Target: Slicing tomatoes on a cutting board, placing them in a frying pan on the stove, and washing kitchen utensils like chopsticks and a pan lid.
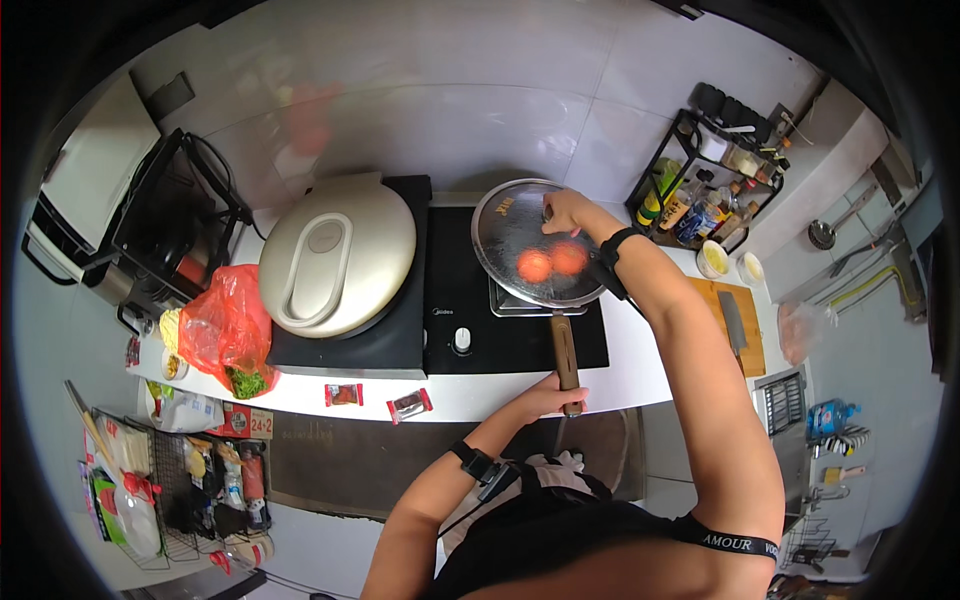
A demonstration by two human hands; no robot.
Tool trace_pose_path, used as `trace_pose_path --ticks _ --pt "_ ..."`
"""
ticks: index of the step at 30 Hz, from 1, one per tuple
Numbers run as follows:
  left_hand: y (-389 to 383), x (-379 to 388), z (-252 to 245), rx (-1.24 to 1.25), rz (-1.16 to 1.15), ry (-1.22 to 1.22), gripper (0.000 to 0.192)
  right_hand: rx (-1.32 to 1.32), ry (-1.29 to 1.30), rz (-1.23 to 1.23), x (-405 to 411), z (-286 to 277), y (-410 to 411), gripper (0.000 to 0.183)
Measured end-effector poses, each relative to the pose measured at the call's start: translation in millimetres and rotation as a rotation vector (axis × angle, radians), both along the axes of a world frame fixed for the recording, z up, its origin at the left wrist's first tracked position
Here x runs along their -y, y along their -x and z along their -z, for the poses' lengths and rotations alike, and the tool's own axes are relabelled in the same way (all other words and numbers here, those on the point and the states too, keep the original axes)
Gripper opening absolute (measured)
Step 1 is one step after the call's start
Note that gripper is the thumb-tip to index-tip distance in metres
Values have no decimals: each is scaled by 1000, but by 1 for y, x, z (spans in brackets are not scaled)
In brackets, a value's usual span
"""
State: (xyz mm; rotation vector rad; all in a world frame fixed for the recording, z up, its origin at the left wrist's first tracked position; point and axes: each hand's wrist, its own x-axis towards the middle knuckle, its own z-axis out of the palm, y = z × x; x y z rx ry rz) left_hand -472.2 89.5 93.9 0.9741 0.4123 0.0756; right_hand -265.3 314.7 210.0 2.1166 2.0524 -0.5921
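Note:
A frying pan with a brown handle (564,352) rests on the black gas hob (480,247). My left hand (549,399) is wrapped around the end of that handle. Over the pan lies a glass lid (504,244) with a metal rim, misted and wet. Two orange-red round pieces of food (535,265) show through the glass, side by side. My right hand (561,211) grips the lid at its centre; the knob is mostly hidden by my fingers.
Left of the pan stands a round electric griddle (375,247), closed. A red plastic bag (229,322) with greens and two small packets (343,394) lie nearby. To the right are a spice rack (697,187), small bowls (712,259) and a cleaver (731,322) on a wooden cutting board (705,289).

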Motion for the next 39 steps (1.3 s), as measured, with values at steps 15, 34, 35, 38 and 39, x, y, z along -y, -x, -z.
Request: trace_pose_path --ticks 15,34,35,38,39 --pt "-2 -1 -5 -78 16 11 31 -773 -607 692 90 -79 -103 38" --pt "-1 2 -5 -142 -61 98 30 -2255 -415 1148 155 -10 -77 27" --pt "-1 2 -5 -141 -60 91 30 -2275 -382 1146 154 -10 -74 27" --pt "-1 2 -5 -144 -57 89 31 -2256 -388 1138 149 -10 -61 26" --pt "-1 2 -5 -144 -55 85 31 -2247 -373 1144 146 -9 -59 26"
